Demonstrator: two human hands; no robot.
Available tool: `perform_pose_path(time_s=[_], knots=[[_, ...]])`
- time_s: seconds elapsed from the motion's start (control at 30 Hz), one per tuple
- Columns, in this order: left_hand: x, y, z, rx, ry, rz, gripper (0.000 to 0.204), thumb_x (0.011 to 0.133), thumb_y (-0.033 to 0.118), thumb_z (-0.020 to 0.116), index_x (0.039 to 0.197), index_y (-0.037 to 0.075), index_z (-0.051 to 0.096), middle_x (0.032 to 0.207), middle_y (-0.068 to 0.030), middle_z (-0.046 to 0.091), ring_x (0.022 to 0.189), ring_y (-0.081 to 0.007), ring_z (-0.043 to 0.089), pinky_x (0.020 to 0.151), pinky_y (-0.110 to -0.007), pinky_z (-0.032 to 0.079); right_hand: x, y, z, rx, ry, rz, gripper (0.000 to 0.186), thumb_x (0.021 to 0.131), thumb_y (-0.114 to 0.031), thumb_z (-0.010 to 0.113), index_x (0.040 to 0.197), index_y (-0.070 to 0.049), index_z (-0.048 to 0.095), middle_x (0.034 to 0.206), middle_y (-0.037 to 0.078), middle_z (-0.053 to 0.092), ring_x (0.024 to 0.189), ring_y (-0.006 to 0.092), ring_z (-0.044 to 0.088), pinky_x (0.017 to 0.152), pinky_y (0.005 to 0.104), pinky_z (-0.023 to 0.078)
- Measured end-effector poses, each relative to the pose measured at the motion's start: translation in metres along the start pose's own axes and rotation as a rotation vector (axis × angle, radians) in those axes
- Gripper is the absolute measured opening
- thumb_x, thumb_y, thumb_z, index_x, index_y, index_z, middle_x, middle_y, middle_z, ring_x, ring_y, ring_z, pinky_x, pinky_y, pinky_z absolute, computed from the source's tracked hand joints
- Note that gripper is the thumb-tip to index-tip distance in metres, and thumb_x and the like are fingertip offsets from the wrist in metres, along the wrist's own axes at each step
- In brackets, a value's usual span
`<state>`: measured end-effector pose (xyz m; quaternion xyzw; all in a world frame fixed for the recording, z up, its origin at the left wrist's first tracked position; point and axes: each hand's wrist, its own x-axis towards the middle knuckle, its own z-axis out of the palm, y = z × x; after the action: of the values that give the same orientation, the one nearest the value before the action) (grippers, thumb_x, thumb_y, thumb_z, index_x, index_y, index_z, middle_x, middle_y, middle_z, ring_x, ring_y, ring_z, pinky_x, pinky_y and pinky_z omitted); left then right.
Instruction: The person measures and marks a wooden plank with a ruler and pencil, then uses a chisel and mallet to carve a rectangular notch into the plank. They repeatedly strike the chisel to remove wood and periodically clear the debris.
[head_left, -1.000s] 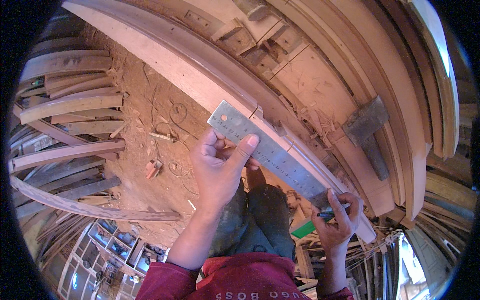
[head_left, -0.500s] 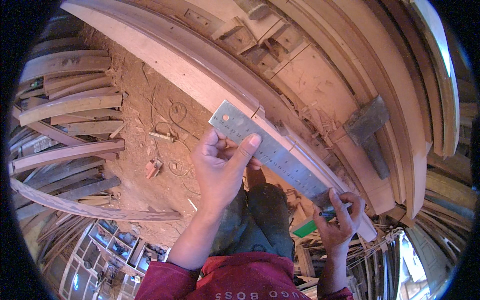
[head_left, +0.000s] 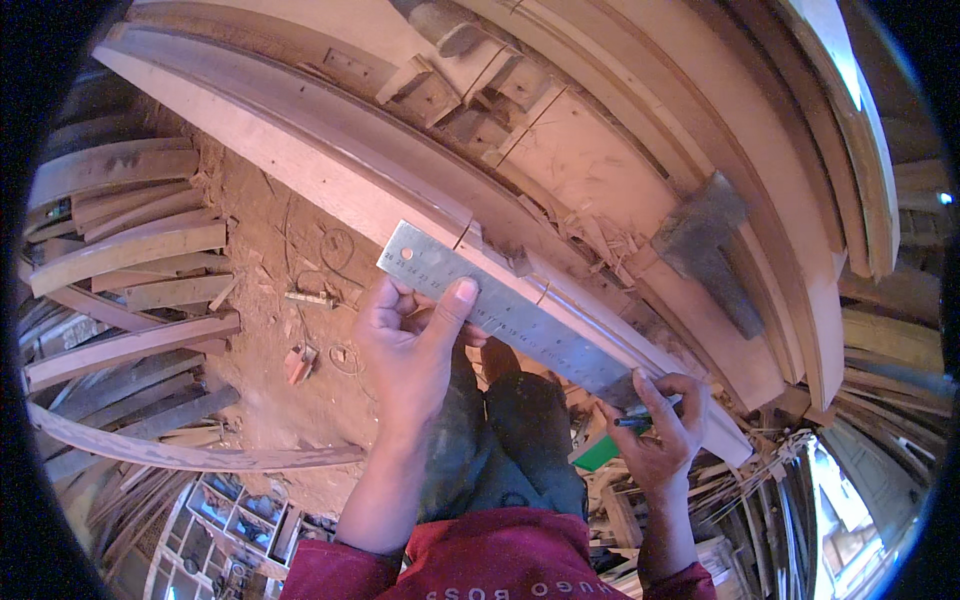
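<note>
A steel try square (head_left: pixel 530 332) with graduation marks and a round hole near one end lies slantwise against the pale edge of a long curved timber (head_left: pixel 330 185). My left hand (head_left: pixel 415 335) grips its blade near the holed end, thumb on top and fingers underneath. At the other end my right hand (head_left: pixel 665 425) pinches the blade. Beside those fingers sticks out a dark pen-like stick (head_left: pixel 632 422), also in that hand. A green piece (head_left: pixel 597 453), apparently the square's stock, shows below, partly hidden. Dark cross lines mark the timber's edge just beyond the blade.
A dark hammer-like metal tool (head_left: pixel 710 245) rests on the curved timbers beyond my right hand, near wood shavings (head_left: pixel 610 235). Curved boards (head_left: pixel 130 255) are stacked at left. A reddish block (head_left: pixel 298 365) and cord lie on the dusty floor. A compartmented tray (head_left: pixel 250 520) stands lower left.
The view has shifted, so the timber and both hands appear farther left. Both hands keep their hold on the try square, and its place along the timber looks much the same.
</note>
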<state>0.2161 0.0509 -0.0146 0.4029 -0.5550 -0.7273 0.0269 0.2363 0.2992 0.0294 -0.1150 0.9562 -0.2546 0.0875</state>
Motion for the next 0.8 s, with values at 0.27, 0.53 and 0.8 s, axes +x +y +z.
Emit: perform_pose_path(time_s=[0.27, 0.53, 0.8], knots=[[-0.0002, 0.0004, 0.0035, 0.026, 0.029, 0.027, 0.018, 0.088, 0.010, 0.071, 0.097, 0.000, 0.061, 0.078, -0.0076, 0.068, 0.057, -0.0118, 0.063, 0.048, -0.025, 0.055, 0.0013, 0.0018, -0.0021, 0.010, -0.012, -0.012, 0.056, 0.055, -0.011, 0.087, 0.109, -0.014, 0.071, 0.092, 0.007, 0.057, 0.082, 0.0270, 0.055, 0.069, 0.0384, 0.046], [0.0001, -0.0003, 0.0040, 0.041, 0.029, 0.036, 0.018, 0.088, 0.012, 0.071, 0.097, 0.000, 0.061, 0.078, -0.0068, 0.067, 0.057, -0.0116, 0.062, 0.048, -0.025, 0.054, -0.0009, 0.0043, -0.0026, -0.010, -0.036, -0.010, 0.060, 0.056, -0.015, 0.087, 0.113, -0.016, 0.069, 0.093, 0.008, 0.058, 0.083, 0.0279, 0.055, 0.070, 0.0400, 0.046], [-0.0001, -0.0010, 0.0038, 0.043, 0.020, 0.032, 0.017, 0.088, 0.011, 0.071, 0.097, 0.001, 0.060, 0.079, -0.0066, 0.067, 0.057, -0.0117, 0.061, 0.048, -0.025, 0.054, 0.0002, 0.0052, -0.0031, -0.007, -0.026, -0.032, 0.058, 0.058, -0.015, 0.087, 0.113, -0.016, 0.069, 0.094, 0.008, 0.058, 0.083, 0.0281, 0.055, 0.070, 0.0401, 0.047]])
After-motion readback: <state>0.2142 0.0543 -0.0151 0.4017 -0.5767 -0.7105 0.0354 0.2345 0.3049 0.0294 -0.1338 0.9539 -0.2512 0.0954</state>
